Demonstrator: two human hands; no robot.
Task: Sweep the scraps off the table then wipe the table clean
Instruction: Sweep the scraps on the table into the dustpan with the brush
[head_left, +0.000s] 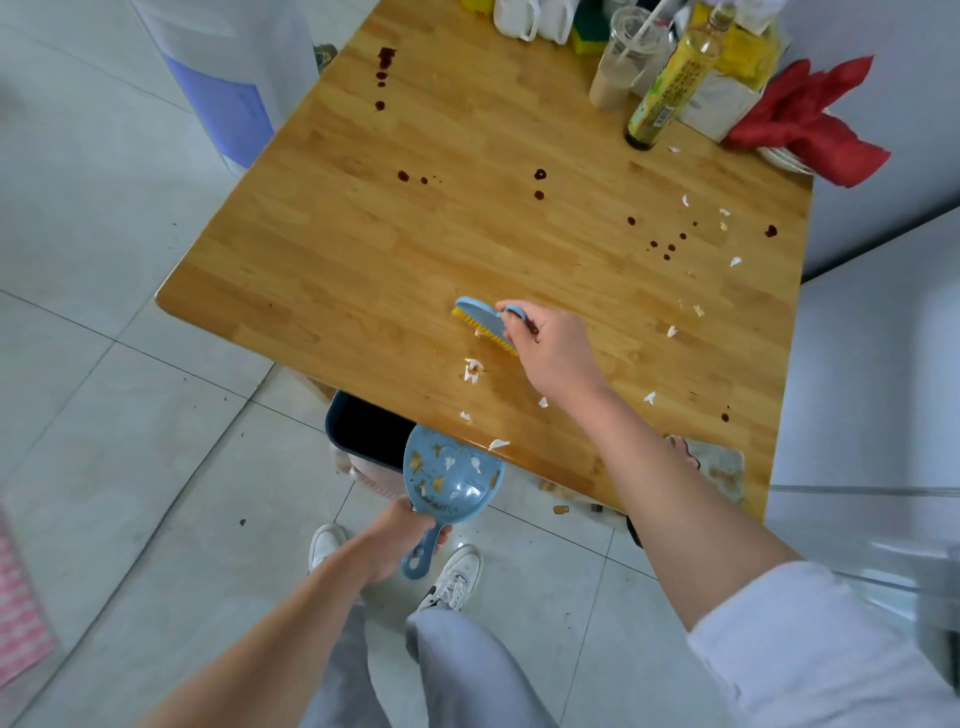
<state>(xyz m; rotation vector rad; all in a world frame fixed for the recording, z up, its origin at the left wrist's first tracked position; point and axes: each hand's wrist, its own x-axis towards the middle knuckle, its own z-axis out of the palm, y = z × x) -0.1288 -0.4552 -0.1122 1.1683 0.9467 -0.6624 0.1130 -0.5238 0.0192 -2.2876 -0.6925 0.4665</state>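
Step in hand: sweeping paper scraps across the wooden table (415, 249) toward its near edge and into the dustpan (451, 474).
Right hand: the right hand (553, 349) grips the handle of the brush (483, 321), fingers curled round it, yellow bristles down on the wood.
Left hand: the left hand (397, 540) is closed on the dustpan's handle, holding the pan just below the near table edge, mouth toward the table.
Dustpan contents: white and brownish bits already lie in it.
Scraps by the brush: a white clump (472, 370) sits just on the near side of the bristles, with smaller bits between it and the pan; one piece (497, 444) lies at the very edge, right above the pan.
Scraps further off: more white flecks (696, 310) are scattered to the right of the right hand, well apart from the brush.
Doing it well: in my judgement, short low strokes toward the pan, with the lip tucked tight under the edge, will keep bits from falling to the floor; the right-side flecks need gathering in first.
Stains: dark spots (540, 174) dot the far and right parts of the table; these wait for wiping.
Bin: a dark bin (363, 431) stands under the table just left of the pan.
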